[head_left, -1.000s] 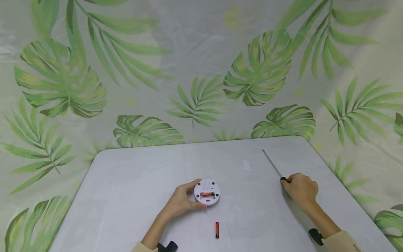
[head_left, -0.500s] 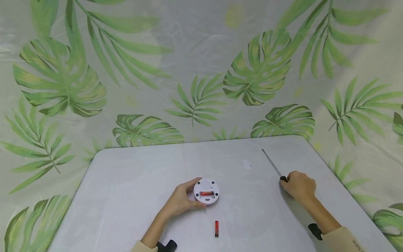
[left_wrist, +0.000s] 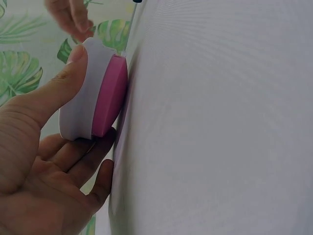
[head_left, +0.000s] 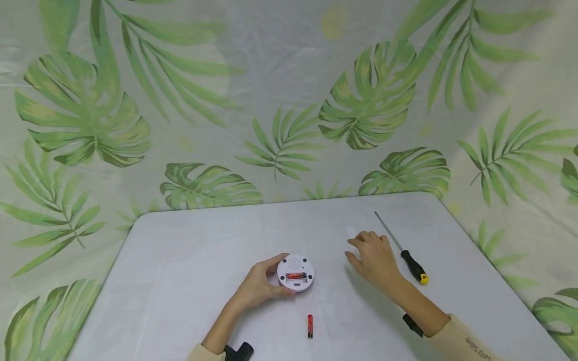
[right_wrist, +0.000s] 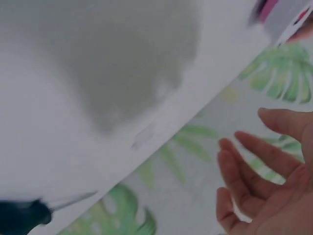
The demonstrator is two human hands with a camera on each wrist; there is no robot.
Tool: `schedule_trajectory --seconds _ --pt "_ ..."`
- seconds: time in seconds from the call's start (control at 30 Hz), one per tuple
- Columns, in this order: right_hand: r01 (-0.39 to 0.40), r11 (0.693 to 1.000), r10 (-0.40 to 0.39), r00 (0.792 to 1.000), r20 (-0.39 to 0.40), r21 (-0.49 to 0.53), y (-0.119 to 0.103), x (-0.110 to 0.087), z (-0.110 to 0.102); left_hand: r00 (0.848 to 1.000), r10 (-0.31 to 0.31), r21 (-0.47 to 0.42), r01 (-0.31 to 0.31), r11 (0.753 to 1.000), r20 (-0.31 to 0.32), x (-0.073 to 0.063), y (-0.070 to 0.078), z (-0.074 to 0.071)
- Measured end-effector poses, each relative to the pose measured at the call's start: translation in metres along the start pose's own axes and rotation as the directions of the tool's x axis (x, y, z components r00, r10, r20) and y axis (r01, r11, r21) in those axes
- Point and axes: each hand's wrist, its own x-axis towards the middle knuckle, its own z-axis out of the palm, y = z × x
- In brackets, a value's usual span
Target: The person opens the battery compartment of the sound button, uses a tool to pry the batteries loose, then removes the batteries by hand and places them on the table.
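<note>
In the head view my left hand (head_left: 258, 287) grips a round white device (head_left: 295, 261) by its side, its underside facing up. An uncovered battery slot there holds a red battery (head_left: 296, 276). From the left wrist, the device shows a pink lower part (left_wrist: 111, 97) close to the tabletop. Nothing is held by my right hand (head_left: 374, 259), which hovers with parted fingers near a small white piece (right_wrist: 144, 135), partly hidden behind it in the head view. Right of that hand lies a screwdriver (head_left: 412, 264) with a black and yellow handle.
A loose red battery (head_left: 310, 326) lies on the white table (head_left: 189, 271), nearer me than the device. Behind the table's far edge hangs a leaf-patterned cloth (head_left: 280, 95).
My right hand has let go of the screwdriver, leaving it on the table, and has moved left toward the small white piece. My left hand keeps its hold on the device.
</note>
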Motion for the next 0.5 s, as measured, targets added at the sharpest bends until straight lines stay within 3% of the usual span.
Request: schedule_trajectory --seconds 0.1,0.27,0.4,0.5 --pt "0.122 0.990 -0.122 0.993 0.000 0.070 -0.027 0.005 0.008 1.000 0.015 -0.003 -0.015 1.000 -0.006 0.000 -0.001 0.000" --pt "0.267 0.947 -0.277 0.960 0.031 0.176 -0.058 0.007 0.019 1.000 0.019 -0.011 -0.019 1.000 -0.002 0.000 -0.001 0.000" --pt "0.318 0.928 -0.326 0.945 0.010 0.195 -0.071 0.006 0.027 1.000 0.000 -0.009 0.000 1.000 0.005 0.000 0.000 0.001" --pt "0.351 0.927 -0.350 0.936 -0.034 0.133 -0.076 0.006 0.033 1.000 0.000 -0.008 0.000 1.000 0.002 0.000 0.001 0.001"
